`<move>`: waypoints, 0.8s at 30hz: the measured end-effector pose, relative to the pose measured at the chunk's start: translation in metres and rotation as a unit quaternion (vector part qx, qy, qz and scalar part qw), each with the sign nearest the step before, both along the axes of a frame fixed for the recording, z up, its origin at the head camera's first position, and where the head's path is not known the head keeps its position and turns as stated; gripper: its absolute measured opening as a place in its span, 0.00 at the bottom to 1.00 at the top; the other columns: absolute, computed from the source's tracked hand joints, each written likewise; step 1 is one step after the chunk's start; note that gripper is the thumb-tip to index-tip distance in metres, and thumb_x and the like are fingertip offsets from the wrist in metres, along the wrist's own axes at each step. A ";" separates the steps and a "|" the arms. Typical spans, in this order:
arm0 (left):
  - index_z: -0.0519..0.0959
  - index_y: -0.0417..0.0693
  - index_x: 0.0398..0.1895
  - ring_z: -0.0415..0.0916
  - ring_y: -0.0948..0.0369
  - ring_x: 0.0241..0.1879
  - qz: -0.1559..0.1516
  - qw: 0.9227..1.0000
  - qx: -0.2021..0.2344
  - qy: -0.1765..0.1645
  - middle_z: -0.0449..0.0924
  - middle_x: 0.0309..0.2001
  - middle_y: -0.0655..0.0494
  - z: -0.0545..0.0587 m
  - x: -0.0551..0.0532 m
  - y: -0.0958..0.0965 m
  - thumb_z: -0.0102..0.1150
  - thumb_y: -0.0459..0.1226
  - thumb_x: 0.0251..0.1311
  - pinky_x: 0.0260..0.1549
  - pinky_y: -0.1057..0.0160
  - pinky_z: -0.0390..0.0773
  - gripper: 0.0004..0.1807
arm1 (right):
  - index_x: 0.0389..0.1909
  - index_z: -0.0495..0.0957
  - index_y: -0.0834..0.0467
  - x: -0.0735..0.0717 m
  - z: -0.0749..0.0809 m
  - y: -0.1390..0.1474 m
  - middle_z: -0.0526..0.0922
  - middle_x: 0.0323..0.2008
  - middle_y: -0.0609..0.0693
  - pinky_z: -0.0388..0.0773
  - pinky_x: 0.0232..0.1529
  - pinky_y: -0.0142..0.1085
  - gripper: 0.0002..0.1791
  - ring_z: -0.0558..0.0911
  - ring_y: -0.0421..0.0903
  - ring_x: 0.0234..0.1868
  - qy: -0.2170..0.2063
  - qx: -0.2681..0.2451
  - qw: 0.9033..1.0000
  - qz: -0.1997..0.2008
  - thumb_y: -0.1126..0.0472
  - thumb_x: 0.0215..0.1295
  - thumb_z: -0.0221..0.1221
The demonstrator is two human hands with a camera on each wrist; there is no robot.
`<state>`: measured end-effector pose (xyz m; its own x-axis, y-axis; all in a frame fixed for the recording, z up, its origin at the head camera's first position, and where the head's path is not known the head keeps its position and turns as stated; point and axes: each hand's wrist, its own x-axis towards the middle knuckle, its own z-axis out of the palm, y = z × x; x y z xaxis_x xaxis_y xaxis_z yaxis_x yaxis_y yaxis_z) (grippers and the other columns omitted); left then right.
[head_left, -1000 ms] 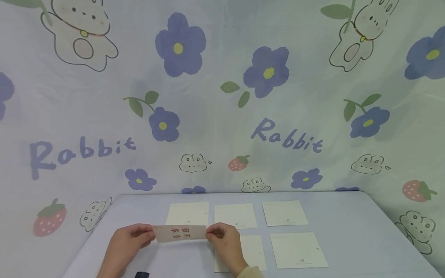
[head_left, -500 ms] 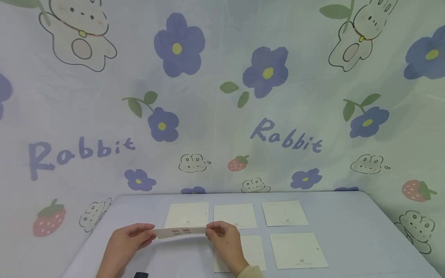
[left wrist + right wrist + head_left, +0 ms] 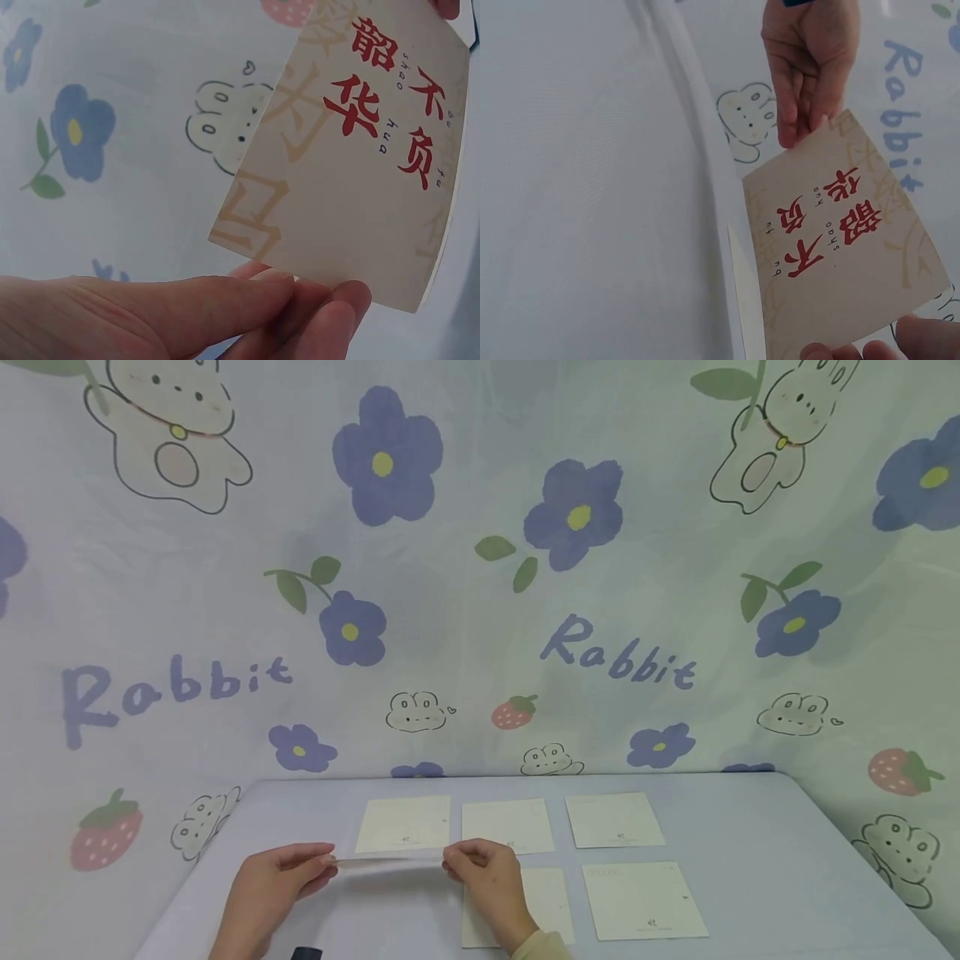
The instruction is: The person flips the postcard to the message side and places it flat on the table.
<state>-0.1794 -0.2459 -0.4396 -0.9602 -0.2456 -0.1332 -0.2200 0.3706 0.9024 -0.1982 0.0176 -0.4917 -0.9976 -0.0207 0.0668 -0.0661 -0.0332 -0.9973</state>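
Note:
Between both hands a cream card [image 3: 390,860] is held up over the table, seen nearly edge-on in the head view. Its face shows in the left wrist view, where the card [image 3: 315,225] bears red Chinese characters, small pinyin and pale tan characters. My left hand [image 3: 273,893] pinches one short end between thumb and fingers. The opposite end is pinched by my right hand [image 3: 491,885], whose fingertips also appear at the bottom of the right wrist view beside the card [image 3: 817,300]. Below the right hand lies a cream card [image 3: 551,910], partly covered by it.
Several cream cards lie flat in two rows, among them a back-left card [image 3: 405,822], a back-right card [image 3: 615,818] and a front-right card [image 3: 645,900]. A small dark object [image 3: 307,953] shows at the bottom edge. A printed rabbit-and-flower curtain [image 3: 465,610] hangs behind the table [image 3: 780,860].
The held card has tilted from showing its red-lettered face to nearly edge-on in the head view. Both hands keep their pinch and stay almost in place.

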 end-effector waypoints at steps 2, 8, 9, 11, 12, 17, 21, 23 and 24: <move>0.80 0.26 0.53 0.87 0.56 0.38 0.000 1.000 -0.003 0.004 0.87 0.43 0.43 0.000 0.001 0.000 0.63 0.33 0.65 0.37 0.63 0.85 0.19 | 0.37 0.86 0.66 0.000 -0.001 0.000 0.88 0.31 0.55 0.84 0.37 0.32 0.07 0.88 0.48 0.35 0.000 0.002 1.000 0.003 0.64 0.62 0.68; 0.79 0.24 0.52 0.87 0.54 0.36 0.015 1.000 -0.011 -0.004 0.86 0.43 0.38 -0.001 -0.002 0.002 0.65 0.32 0.63 0.36 0.61 0.85 0.19 | 0.37 0.86 0.66 -0.002 -0.004 -0.001 0.88 0.32 0.55 0.84 0.37 0.31 0.06 0.88 0.48 0.35 -0.007 0.000 1.000 0.014 0.68 0.59 0.69; 0.79 0.24 0.52 0.87 0.54 0.35 0.017 1.000 -0.012 -0.007 0.85 0.43 0.37 -0.002 -0.003 0.003 0.65 0.32 0.63 0.36 0.61 0.85 0.19 | 0.36 0.86 0.66 -0.001 -0.004 -0.001 0.88 0.32 0.56 0.84 0.36 0.31 0.06 0.88 0.48 0.35 -0.005 -0.001 1.000 0.015 0.69 0.59 0.69; 0.80 0.25 0.50 0.87 0.56 0.34 0.019 1.000 -0.014 -0.008 0.85 0.43 0.37 -0.001 -0.002 0.003 0.67 0.33 0.61 0.35 0.60 0.85 0.19 | 0.36 0.86 0.65 -0.001 -0.003 0.000 0.88 0.32 0.55 0.84 0.36 0.31 0.06 0.88 0.47 0.35 -0.006 -0.008 1.000 0.017 0.69 0.58 0.69; 0.80 0.25 0.50 0.87 0.57 0.34 0.018 1.000 -0.016 -0.007 0.85 0.43 0.38 -0.001 -0.002 0.004 0.67 0.33 0.61 0.35 0.60 0.85 0.19 | 0.36 0.86 0.65 -0.001 -0.003 0.001 0.88 0.32 0.54 0.84 0.37 0.31 0.06 0.87 0.46 0.35 -0.008 -0.009 1.000 0.017 0.69 0.58 0.69; 0.80 0.25 0.51 0.87 0.58 0.34 0.013 0.999 -0.026 -0.012 0.85 0.44 0.37 0.001 -0.001 0.004 0.68 0.34 0.60 0.36 0.60 0.85 0.21 | 0.39 0.85 0.67 0.000 -0.002 0.001 0.88 0.34 0.54 0.84 0.37 0.31 0.09 0.87 0.45 0.35 -0.012 -0.020 1.000 0.018 0.69 0.57 0.69; 0.80 0.25 0.51 0.86 0.56 0.35 0.011 0.999 -0.040 -0.017 0.84 0.46 0.35 0.001 -0.002 0.004 0.68 0.35 0.61 0.36 0.58 0.85 0.21 | 0.41 0.84 0.68 0.000 -0.003 0.000 0.88 0.37 0.55 0.84 0.36 0.32 0.11 0.87 0.45 0.35 -0.012 -0.016 1.000 0.013 0.70 0.56 0.69; 0.80 0.26 0.51 0.86 0.56 0.35 0.011 0.998 -0.054 -0.022 0.85 0.44 0.36 0.000 -0.002 0.004 0.67 0.35 0.60 0.36 0.57 0.85 0.21 | 0.41 0.84 0.68 0.000 -0.003 0.000 0.88 0.38 0.56 0.84 0.36 0.32 0.12 0.87 0.45 0.34 -0.012 -0.011 1.000 0.010 0.70 0.56 0.69; 0.81 0.26 0.50 0.86 0.56 0.34 0.012 0.998 -0.059 -0.023 0.85 0.43 0.37 0.000 -0.002 0.004 0.67 0.35 0.60 0.36 0.57 0.85 0.20 | 0.41 0.84 0.67 0.000 -0.003 0.000 0.88 0.39 0.56 0.84 0.36 0.33 0.12 0.87 0.45 0.34 -0.011 -0.007 1.000 0.009 0.70 0.56 0.69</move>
<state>-0.1818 -0.2417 -0.4398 -0.9474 -0.2844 -0.1467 -0.2707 0.4678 0.8414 -0.1982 0.0175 -0.4952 -0.9983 -0.0371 0.0457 -0.0439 -0.0491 -0.9978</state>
